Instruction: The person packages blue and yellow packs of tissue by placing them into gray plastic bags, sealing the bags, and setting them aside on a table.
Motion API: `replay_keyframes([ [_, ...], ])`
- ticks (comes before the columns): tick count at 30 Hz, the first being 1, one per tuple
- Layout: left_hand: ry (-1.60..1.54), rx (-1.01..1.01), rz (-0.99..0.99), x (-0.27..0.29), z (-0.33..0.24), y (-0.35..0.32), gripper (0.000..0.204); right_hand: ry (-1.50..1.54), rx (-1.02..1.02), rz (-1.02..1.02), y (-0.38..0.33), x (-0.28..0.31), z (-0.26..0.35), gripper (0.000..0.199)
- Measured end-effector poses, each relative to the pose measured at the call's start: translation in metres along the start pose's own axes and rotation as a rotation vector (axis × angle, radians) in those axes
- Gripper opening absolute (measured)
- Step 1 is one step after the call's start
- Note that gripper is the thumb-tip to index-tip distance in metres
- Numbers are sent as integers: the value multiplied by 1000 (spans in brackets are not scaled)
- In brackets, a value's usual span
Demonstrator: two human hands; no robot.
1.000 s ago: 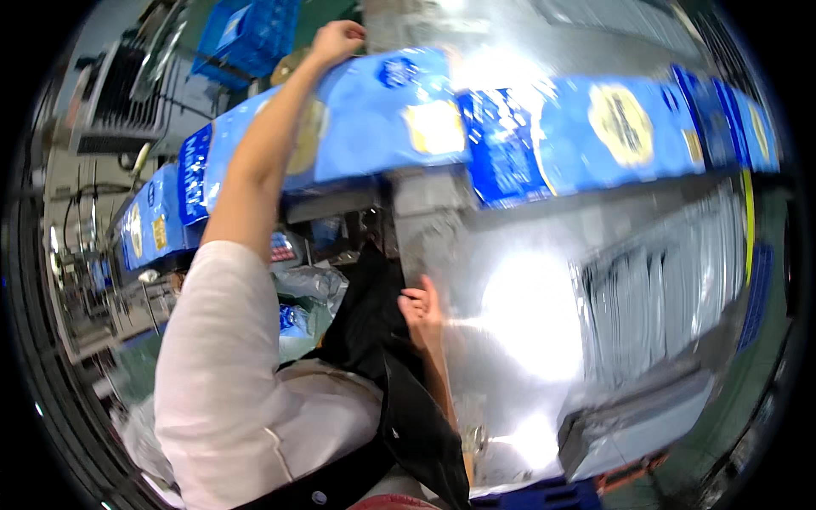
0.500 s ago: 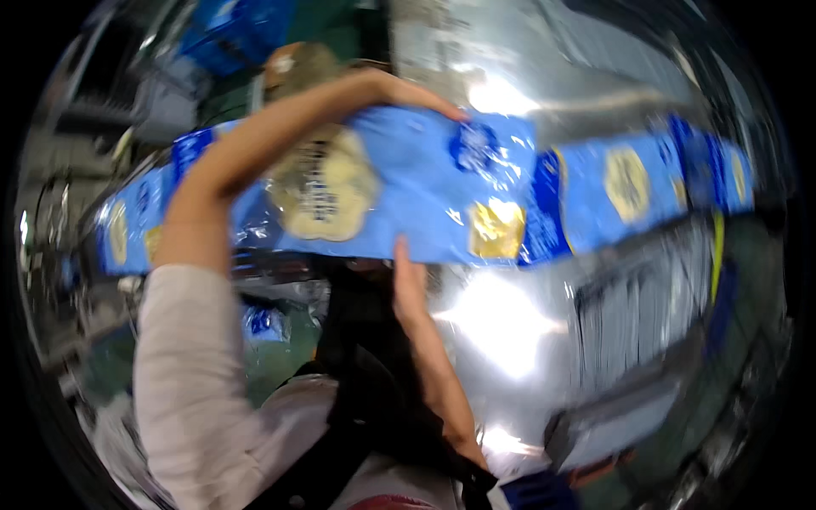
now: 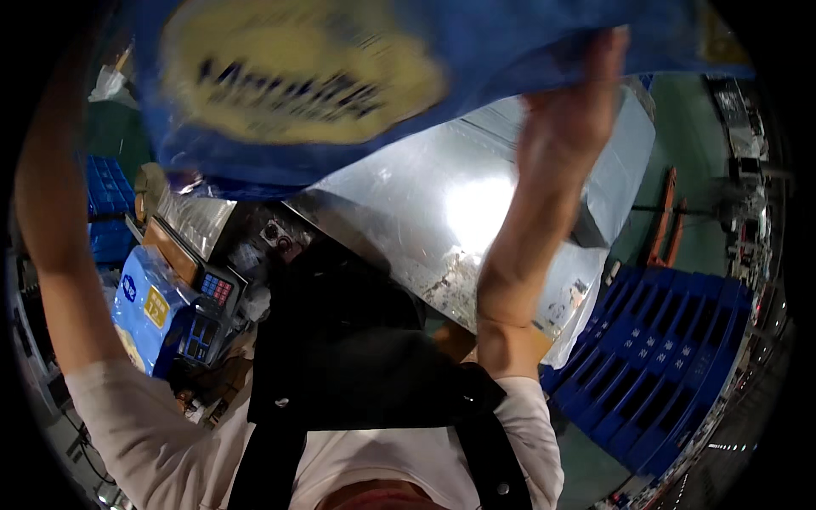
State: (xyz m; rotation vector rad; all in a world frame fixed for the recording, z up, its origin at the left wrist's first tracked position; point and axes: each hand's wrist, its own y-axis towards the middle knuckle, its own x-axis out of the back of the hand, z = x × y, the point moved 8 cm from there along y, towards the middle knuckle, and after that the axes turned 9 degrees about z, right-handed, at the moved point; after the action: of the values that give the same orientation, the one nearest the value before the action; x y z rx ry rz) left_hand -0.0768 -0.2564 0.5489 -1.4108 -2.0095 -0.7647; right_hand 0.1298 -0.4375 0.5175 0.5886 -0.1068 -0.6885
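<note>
A wide blue plastic film printed with a large yellow oval (image 3: 340, 76) stretches across the top of the view, lifted high above the shiny silver metal worktop (image 3: 442, 221). The right hand (image 3: 574, 93) is raised to the film's lower edge, well above the worktop; its fingers lie against the blue material, though whether they pinch it or only press on it cannot be told, since the fingertips are lost in the film. The left forearm runs up the side of the view left of the worktop, and the left hand itself is out of sight behind the film (so its grip cannot be read).

Below the film, the worktop catches a bright glare near its middle. A clear plastic sheet (image 3: 586, 280) hangs over the worktop's right edge. Left of the worktop sits a small weighing scale with coloured keys (image 3: 204, 293), and just left of that scale stands a blue plastic packet with a yellow label (image 3: 144, 306). Further left of the worktop, stacked blue crates (image 3: 106, 204) show in the shadow. Right of the worktop and lower, a row of dark blue plastic pallets (image 3: 671, 357) lies on the green floor (image 3: 680, 195). The person wears a pale long-sleeved top under a black apron with straps (image 3: 357, 365), seen just beneath the worktop's near edge.
</note>
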Motion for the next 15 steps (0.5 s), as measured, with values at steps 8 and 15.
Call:
replay_keyframes([
  [8, -36, -104, 98, -223, 18, 126, 92, -683, -573, -140, -53, 175, -154, 61],
  [15, -808, 660, 43, -409, 173, 35, 85, 247, -860, -416, -299, 153, -251, 54],
])
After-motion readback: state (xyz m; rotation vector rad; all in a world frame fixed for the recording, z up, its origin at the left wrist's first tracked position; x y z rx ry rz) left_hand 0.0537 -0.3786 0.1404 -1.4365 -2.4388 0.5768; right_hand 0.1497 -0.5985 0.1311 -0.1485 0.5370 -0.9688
